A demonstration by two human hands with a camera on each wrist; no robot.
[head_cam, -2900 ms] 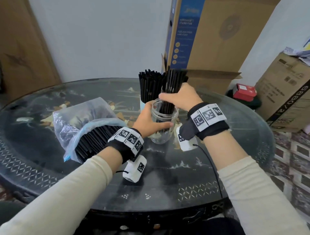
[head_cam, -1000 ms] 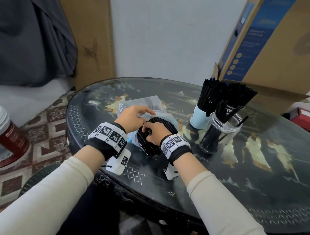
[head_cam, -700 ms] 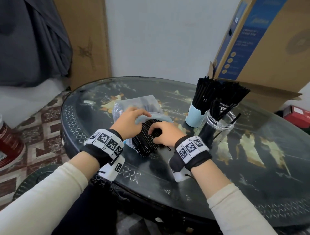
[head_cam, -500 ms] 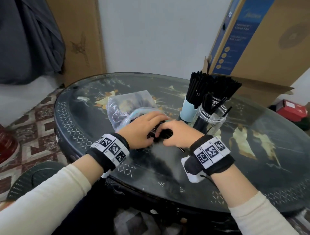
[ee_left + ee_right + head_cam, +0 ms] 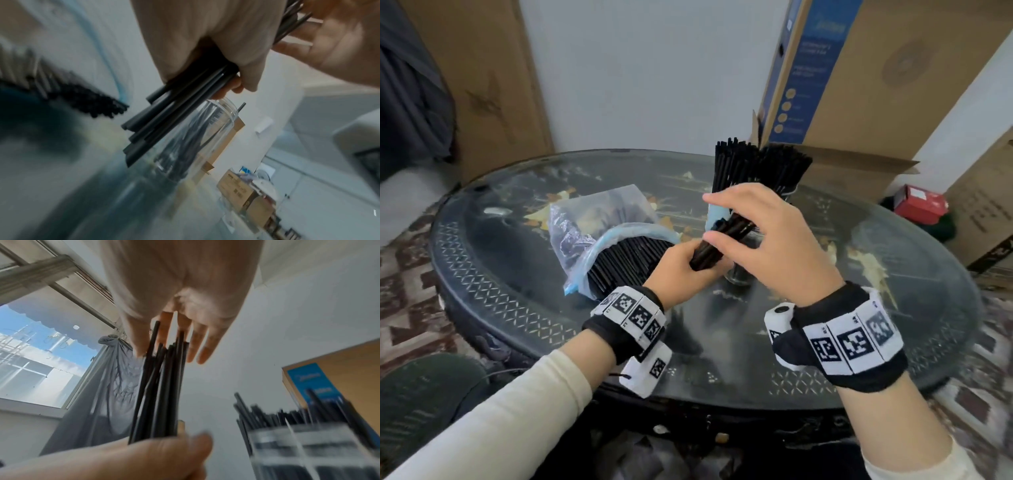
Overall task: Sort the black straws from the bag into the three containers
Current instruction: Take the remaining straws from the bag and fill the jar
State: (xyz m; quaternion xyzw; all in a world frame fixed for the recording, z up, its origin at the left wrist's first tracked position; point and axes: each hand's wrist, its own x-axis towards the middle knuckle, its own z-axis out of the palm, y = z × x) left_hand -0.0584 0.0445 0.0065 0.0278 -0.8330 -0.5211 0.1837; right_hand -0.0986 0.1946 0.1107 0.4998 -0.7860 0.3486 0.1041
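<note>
My left hand (image 5: 683, 270) grips a small bundle of black straws (image 5: 714, 245) around its lower part, tilted up to the right just in front of the clear jar (image 5: 739, 279). My right hand (image 5: 756, 219) is spread over the bundle's upper ends, with straight fingers (image 5: 193, 344) touching the straw tips (image 5: 164, 386). The plastic bag (image 5: 599, 212) lies at the left, its mouth full of black straws (image 5: 626, 262). A light blue cup (image 5: 714, 214) behind the hands is packed with straws (image 5: 732, 164). A third bunch (image 5: 784, 168) stands beside it. The jar (image 5: 195, 138) holds a few straws.
The round dark glass-topped table (image 5: 517, 274) carries everything. A tall cardboard box (image 5: 876, 85) stands behind the containers, another box (image 5: 986, 212) and a red box (image 5: 919, 204) at the right. A patterned floor lies left of the table.
Both hands were at the bag's mouth on the straws. Now my left hand has lifted a bundle out toward the jar, and my right hand has risen over its top ends.
</note>
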